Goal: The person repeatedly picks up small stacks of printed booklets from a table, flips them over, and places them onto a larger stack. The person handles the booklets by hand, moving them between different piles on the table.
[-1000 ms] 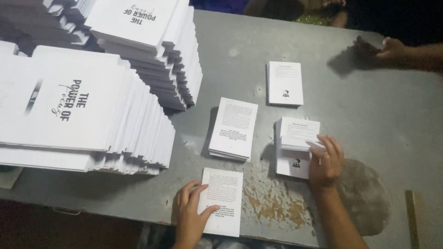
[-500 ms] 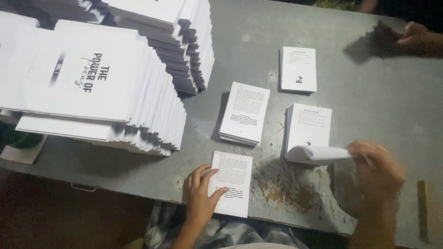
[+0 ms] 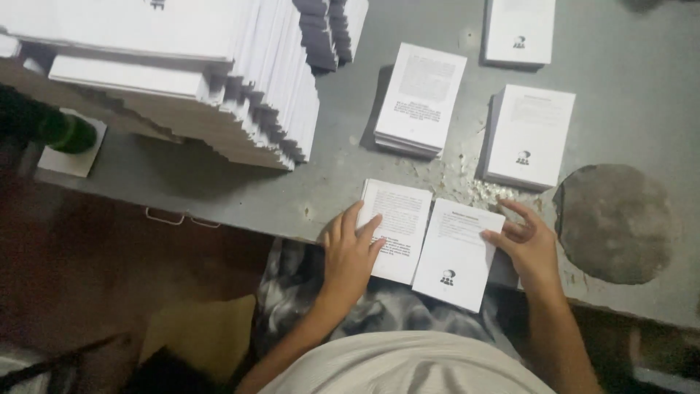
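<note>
Fingers [image 3: 348, 228] of the left hand [image 3: 351, 257] lie spread and flat on a white printed sheet [image 3: 399, 229] at the table's near edge, pressing it rather than gripping. At three o'clock from it, edge touching edge, lies a second white sheet [image 3: 459, 255] with a small dark emblem near its bottom; it overhangs the grey table [image 3: 627, 95]. The right hand [image 3: 531, 246] rests loosely open against that sheet's right edge, fingertips on the paper.

At twelve o'clock from the hands sit two squat white stacks: a text-covered stack [image 3: 421, 98] and an emblem-marked stack [image 3: 529, 135]. A third stack [image 3: 516, 33] lies beyond. At ten o'clock rise tall piles of white booklets [image 3: 219, 87] with dark-edged spines, fanned. A round dark patch [image 3: 616, 219] marks the table at three o'clock.
</note>
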